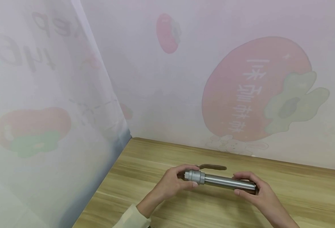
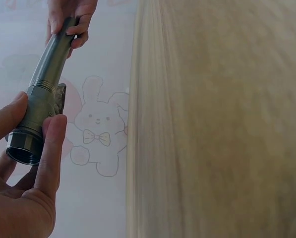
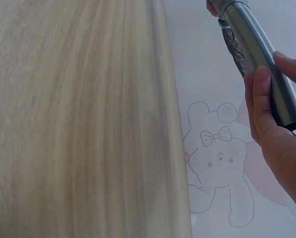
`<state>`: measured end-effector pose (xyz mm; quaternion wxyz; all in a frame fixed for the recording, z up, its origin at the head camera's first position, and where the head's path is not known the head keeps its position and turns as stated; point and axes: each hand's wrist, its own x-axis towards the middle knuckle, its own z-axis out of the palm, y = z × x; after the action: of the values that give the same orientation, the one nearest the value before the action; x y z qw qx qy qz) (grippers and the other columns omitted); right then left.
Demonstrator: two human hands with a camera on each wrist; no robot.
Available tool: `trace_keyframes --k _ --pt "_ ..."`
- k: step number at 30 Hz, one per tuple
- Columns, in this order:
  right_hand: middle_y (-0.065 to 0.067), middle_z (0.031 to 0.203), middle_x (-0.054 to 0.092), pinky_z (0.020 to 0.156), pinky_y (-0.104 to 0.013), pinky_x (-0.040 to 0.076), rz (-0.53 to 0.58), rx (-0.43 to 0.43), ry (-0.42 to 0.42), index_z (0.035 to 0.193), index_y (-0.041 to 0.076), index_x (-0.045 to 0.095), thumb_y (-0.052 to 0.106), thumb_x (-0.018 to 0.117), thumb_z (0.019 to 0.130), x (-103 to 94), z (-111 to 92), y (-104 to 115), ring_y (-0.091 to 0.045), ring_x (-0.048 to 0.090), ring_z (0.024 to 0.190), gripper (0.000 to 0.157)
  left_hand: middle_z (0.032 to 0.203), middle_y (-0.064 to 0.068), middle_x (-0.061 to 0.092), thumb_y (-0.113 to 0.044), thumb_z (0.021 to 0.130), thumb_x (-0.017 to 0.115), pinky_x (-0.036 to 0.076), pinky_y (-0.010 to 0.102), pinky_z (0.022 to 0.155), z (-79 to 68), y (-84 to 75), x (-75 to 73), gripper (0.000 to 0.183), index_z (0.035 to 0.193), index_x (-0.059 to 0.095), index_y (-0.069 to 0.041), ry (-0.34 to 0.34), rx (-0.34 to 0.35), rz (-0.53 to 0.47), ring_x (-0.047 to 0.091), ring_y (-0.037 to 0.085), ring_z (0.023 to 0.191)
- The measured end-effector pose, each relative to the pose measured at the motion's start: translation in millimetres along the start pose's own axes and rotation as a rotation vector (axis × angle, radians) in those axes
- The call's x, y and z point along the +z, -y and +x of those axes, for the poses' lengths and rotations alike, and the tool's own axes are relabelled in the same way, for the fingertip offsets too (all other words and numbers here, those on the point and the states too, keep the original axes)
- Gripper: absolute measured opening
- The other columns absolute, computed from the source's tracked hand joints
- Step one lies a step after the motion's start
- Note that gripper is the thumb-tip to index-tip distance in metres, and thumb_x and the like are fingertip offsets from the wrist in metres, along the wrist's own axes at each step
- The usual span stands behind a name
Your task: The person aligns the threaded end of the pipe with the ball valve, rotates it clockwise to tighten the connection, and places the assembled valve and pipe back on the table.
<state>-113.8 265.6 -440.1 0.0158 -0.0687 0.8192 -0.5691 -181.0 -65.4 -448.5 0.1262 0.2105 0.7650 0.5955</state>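
Note:
A metal ball valve (image 1: 194,176) is joined in line with a smooth steel pipe (image 1: 224,181), both held roughly level over the table. My left hand (image 1: 173,181) grips the valve body with thumb and fingers on opposite sides. At the far right end of the pipe, my right hand (image 1: 261,191) holds it between thumb and fingers. The valve's brownish lever handle (image 1: 213,167) lies alongside the pipe on the far side. In the left wrist view the valve's open hexagonal end (image 2: 25,147) faces the camera; threads show where pipe (image 2: 51,64) and valve meet.
The wood-grain table (image 1: 144,158) extends under both hands. Behind it hangs a pale curtain (image 1: 156,88) printed with red fruit, lettering and a rabbit; another pale curtain (image 1: 79,95) closes off the left side.

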Motion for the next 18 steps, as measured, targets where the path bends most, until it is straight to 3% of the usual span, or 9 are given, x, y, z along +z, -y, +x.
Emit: trace_keyframes --k 6,18 --pt "0.001 0.134 0.066 0.086 -0.028 0.062 0.025 -0.006 0.032 0.144 0.007 0.062 0.015 0.077 0.102 -1.5 -0.4 -1.1 -0.013 0.068 0.108 0.045 0.127 0.011 0.068 -0.021 0.092 0.090 0.063 0.029 0.083 0.4 0.5 -0.3 0.048 0.137 0.075 -0.024 0.009 0.002 -0.034 0.066 0.022 0.105" --pt "0.008 0.131 0.071 0.085 -0.024 0.061 0.004 -0.038 0.002 0.143 0.010 0.066 0.014 0.078 0.102 -0.7 -1.7 -1.6 -0.008 0.069 0.106 0.042 0.129 0.012 0.069 -0.021 0.092 0.090 0.062 0.028 0.084 0.1 1.5 -1.3 0.046 0.135 0.076 -0.027 0.005 0.018 -0.028 0.066 0.022 0.106"
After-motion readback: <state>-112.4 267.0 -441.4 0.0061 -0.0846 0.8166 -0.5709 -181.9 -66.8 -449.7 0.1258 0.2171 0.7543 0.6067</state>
